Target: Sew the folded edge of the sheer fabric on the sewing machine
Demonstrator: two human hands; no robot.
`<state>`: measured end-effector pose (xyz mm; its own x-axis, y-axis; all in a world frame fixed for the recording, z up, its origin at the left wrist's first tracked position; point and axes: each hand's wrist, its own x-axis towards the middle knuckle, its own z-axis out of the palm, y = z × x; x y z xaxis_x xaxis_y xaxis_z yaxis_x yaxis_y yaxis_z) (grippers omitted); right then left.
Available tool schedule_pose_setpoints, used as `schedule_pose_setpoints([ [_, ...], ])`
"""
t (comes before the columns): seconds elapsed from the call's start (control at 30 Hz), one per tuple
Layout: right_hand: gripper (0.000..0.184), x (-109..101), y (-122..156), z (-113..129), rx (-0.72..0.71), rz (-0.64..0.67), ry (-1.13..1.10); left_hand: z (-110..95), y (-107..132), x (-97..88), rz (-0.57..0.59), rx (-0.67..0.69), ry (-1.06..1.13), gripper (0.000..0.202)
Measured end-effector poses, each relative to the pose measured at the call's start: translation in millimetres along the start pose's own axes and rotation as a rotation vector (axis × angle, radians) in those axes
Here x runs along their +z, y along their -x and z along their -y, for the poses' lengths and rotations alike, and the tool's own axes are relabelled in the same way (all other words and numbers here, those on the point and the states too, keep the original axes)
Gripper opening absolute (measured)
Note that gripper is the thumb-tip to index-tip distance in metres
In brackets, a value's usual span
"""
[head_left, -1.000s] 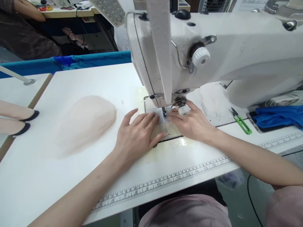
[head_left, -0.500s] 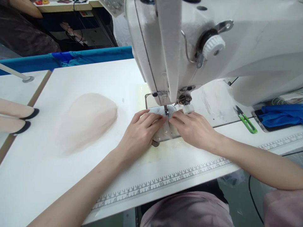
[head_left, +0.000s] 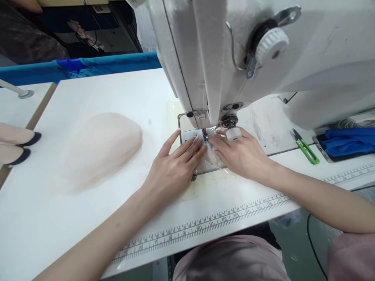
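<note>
My left hand [head_left: 178,166] lies flat beside the needle of a white sewing machine [head_left: 187,58], its fingers spread and the tips on a thin see-through material [head_left: 209,158]. That material runs under the presser foot [head_left: 204,134] and looks crumpled between my hands. On the other side, my right hand [head_left: 244,154] has its fingers bent close together on the material's right edge, near the foot. Part of the material is hidden under my fingers and the machine head.
A sheer beige fabric piece [head_left: 108,152] lies left on the white table [head_left: 140,238]. Two beige strips with black ends [head_left: 22,150] lie farther left. Green thread snips [head_left: 306,150] and a phone under blue cloth [head_left: 350,142] are at right. A printed ruler [head_left: 199,228] follows the front edge.
My left hand has opened from a bunched grip near the needle to spread, flat fingers. My right hand stays beside the foot. The view has shifted slightly.
</note>
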<state>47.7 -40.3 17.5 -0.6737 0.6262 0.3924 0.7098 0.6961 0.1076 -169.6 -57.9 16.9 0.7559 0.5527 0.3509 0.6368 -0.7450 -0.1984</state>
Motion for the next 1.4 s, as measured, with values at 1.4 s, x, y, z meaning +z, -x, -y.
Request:
schedule_pose_setpoints([
  [1.4,0.030,-26.4,4.6,-6.0,-0.151,0.084,-0.207,-12.3,-0.2,-3.7,-0.129,-0.122,0.279,0.019],
])
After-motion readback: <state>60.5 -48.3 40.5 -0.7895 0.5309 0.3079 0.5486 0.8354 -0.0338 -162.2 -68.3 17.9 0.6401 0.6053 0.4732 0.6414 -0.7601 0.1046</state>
